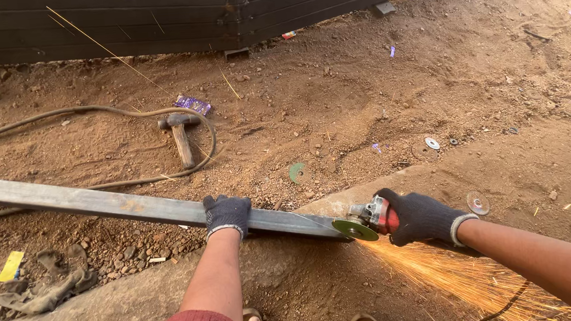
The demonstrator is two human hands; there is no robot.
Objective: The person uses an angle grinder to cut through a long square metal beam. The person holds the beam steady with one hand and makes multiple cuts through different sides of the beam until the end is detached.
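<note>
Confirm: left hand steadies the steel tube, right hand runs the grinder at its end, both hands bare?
Not bare. The head view shows dark knit gloves on both the left hand and right hand. The rest holds: left steadies the steel tube, right runs the grinder at its end.

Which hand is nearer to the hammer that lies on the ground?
Left. The left hand presses on the metal tube, just below and right of the hammer. The right hand holds the grinder, far to its right.

I note a hammer (180, 136) inside a hose (94, 112) loop, worn discs (432, 143) on dirt, crumpled gloves (53, 284) lower left.
</note>
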